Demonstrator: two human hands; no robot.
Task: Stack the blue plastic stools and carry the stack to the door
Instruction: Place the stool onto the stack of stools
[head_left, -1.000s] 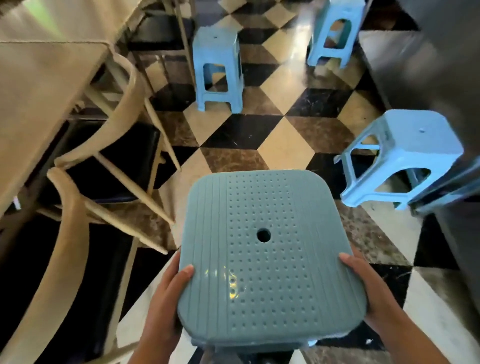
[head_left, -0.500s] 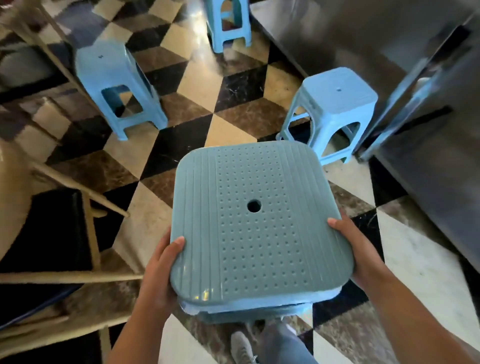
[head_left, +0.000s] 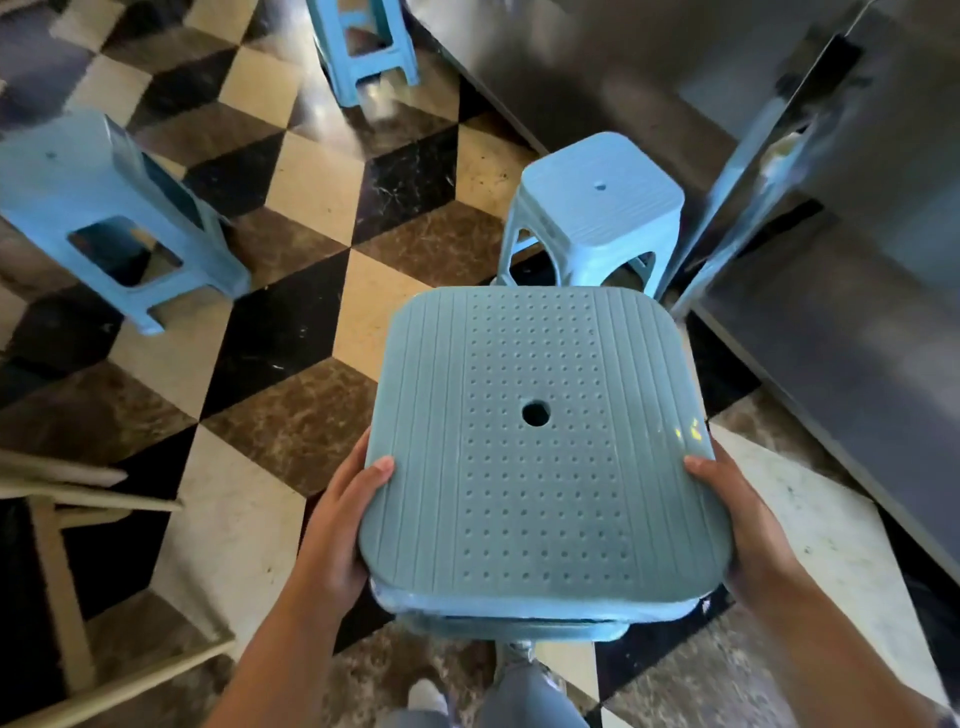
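Observation:
I carry a stack of blue plastic stools (head_left: 540, 447) in front of me, its dotted seat with a centre hole facing up; a second seat edge shows beneath it. My left hand (head_left: 340, 525) grips the seat's left edge, thumb on top. My right hand (head_left: 737, 519) grips the right edge the same way. A single blue stool (head_left: 597, 208) stands just beyond the stack, next to the metal counter. Another blue stool (head_left: 98, 208) stands at the left, and a third (head_left: 363, 47) at the top.
A stainless steel counter (head_left: 831, 338) runs along the right side, with a metal leg (head_left: 727, 208) beside the near stool. A pale wooden chair frame (head_left: 67, 519) sits at lower left. The checkered marble floor (head_left: 291, 338) lies between. My feet show below the stack.
The view swung right and the stack came closer to the stool by the counter. The table and chairs slid out to the left. Both hands kept their hold.

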